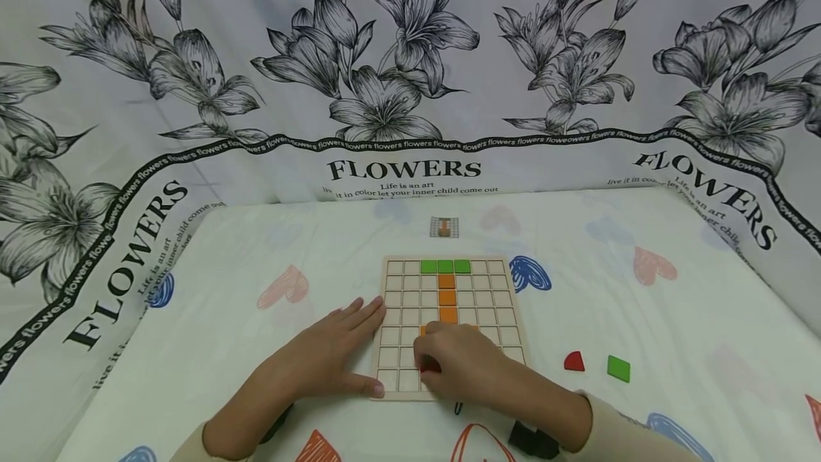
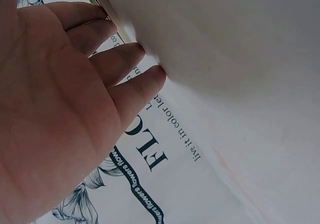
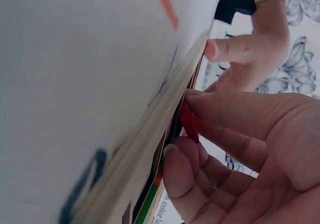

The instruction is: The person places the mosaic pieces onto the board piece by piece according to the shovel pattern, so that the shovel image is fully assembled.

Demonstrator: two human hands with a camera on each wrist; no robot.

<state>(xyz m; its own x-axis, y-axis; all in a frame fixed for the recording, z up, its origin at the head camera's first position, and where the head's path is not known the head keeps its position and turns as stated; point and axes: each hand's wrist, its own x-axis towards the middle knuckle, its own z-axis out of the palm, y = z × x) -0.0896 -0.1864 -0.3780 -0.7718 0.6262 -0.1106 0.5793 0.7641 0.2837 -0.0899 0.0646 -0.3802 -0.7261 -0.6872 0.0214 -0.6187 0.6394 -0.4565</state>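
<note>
A wooden grid board (image 1: 408,298) lies flat in the middle of the head view. Three green square tiles (image 1: 445,267) sit side by side in its top row, and orange square tiles (image 1: 447,298) run down the column below them. My left hand (image 1: 323,351) rests along the board's left edge, fingers extended at the upper side and thumb near the lower corner. Over the lower middle squares, my right hand (image 1: 468,362) pinches a small red piece (image 3: 188,121) between thumb and fingers, close to the board's surface. The right hand hides the squares beneath it.
To the right of the board, a red quarter-round piece (image 1: 574,361) and a green tile (image 1: 618,368) lie on the heart-patterned cloth (image 1: 346,234). Behind the board is a small pattern card (image 1: 444,227). A flower-printed curtain (image 1: 410,105) closes off the back.
</note>
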